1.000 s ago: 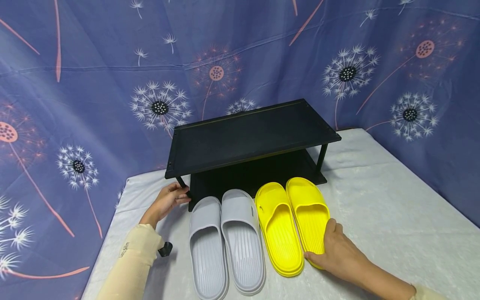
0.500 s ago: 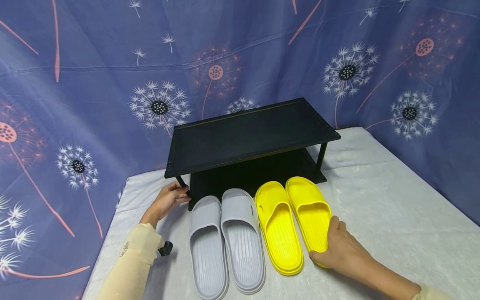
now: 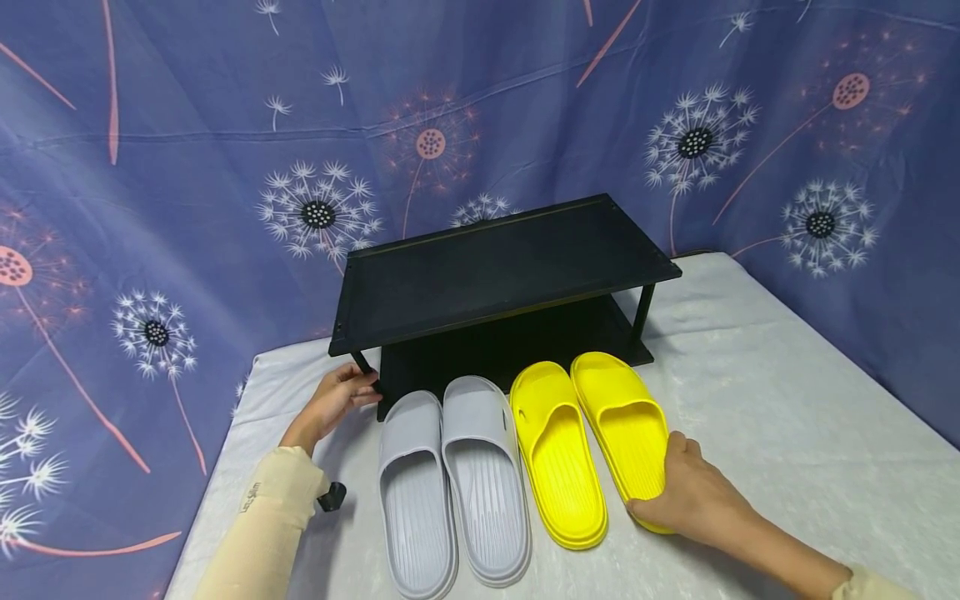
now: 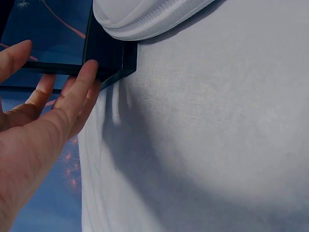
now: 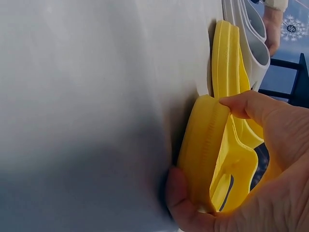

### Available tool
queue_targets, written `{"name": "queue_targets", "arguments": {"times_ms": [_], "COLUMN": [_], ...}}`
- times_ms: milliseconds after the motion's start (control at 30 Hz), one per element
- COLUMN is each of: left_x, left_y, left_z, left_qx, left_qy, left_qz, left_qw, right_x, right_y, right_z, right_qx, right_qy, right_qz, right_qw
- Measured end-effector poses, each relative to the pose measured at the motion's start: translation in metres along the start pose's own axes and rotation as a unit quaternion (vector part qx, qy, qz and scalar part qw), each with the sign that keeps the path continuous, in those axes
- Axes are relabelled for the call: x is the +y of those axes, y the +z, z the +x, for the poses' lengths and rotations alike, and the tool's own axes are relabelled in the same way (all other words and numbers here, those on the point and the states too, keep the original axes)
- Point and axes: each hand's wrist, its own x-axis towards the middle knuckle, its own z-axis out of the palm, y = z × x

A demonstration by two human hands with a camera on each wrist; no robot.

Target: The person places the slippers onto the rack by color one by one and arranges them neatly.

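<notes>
– Heel swings right! The right hand (image 3: 701, 492) draws the outer yellow slipper (image 3: 626, 429) away from the inner yellow slipper (image 3: 566, 475), widening the gap at the heels while the toes sit just beside each other.
– How's that grip? From the head, the fingers are mostly tucked out of sight.
– Right wrist settles it: clamped on the heel, thumb at one edge, fingers curled round the opposite side.
– And the left hand (image 3: 330, 407)?
– Up at the near left leg (image 3: 362, 363) of the black rack (image 3: 502, 267). Left wrist opens up what the head bunches together: fingers apart, fairly straight, tips touching.
– Our held slipper's on the white cloth (image 3: 787, 400), toe towards the rack, right of the grey pair (image 3: 476, 412).
</notes>
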Motion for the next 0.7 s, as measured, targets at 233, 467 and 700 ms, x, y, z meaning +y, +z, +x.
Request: {"name": "queue_targets", "arguments": {"times_ms": [233, 467, 700], "left_x": [0.009, 0.022, 0.014], "left_y": [0.004, 0.01, 0.006], "left_z": [-0.005, -0.014, -0.009], "left_qx": [-0.013, -0.015, -0.012], "left_qy": [-0.005, -0.012, -0.012], "left_qz": [-0.006, 0.002, -0.006], "left_qw": [0.9999, 0.9998, 0.9998], "right_x": [0.001, 0.002, 0.004], "right_y": [-0.001, -0.001, -0.003], "right_z": [0.0, -0.003, -0.003], "right_qx": [0.007, 0.018, 0.013], "right_qy": [0.001, -0.004, -0.001], "right_qz": [-0.006, 0.004, 0.015], "right_qw": [1.0, 1.0, 1.0]}}
